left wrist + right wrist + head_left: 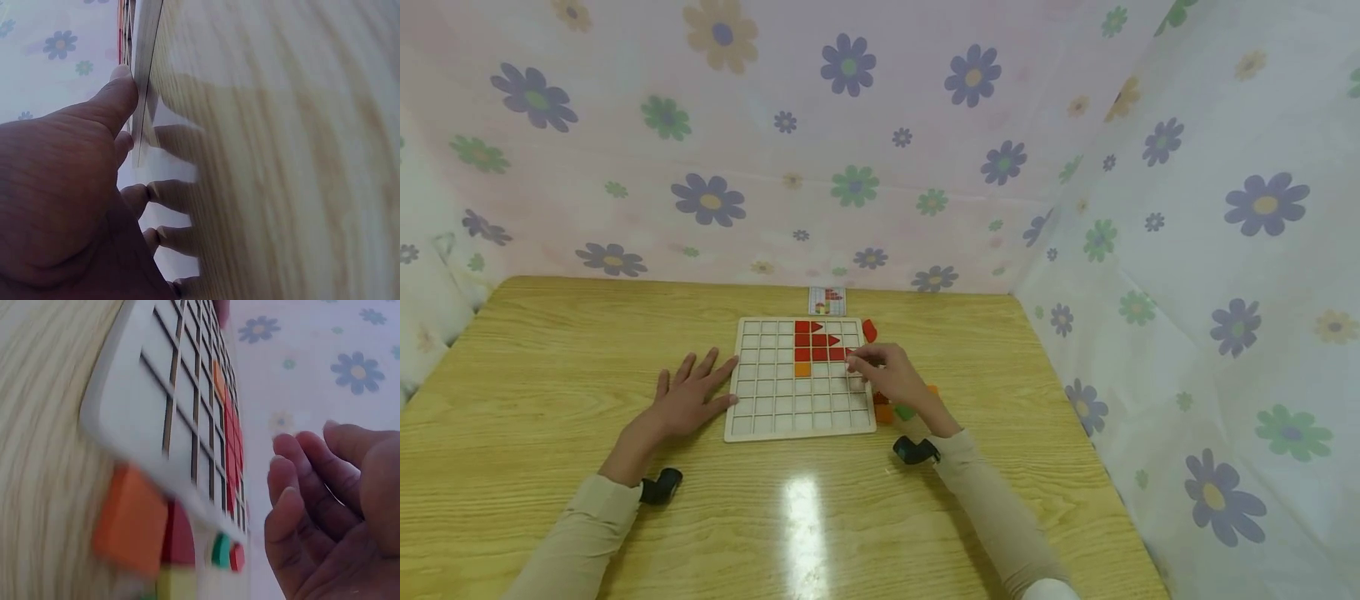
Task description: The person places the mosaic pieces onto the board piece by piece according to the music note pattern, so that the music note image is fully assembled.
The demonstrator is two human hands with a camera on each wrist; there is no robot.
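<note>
A pale wooden grid board point(775, 408) lies on the table. Three rows of red pieces point(820, 354) fill cells near its upper right, each row ending in a pointed piece, and an orange square point(802, 369) sits just below them. My left hand point(683, 407) is spread beside the board, its thumb and index finger at the left edge. Over the right side hovers my right hand point(895, 375), fingertips by the point of the lowest red row. In the right wrist view its fingers point(284, 515) are loosely bent, with a gap to the thumb and nothing held.
Along the board's right side lie loose pieces: an orange block point(131, 519), a dark red one point(179, 534), a yellow one point(176, 584) and a green one point(221, 550). Another red piece point(870, 331) rests by the upper right corner. A small picture card point(815, 307) lies behind the board.
</note>
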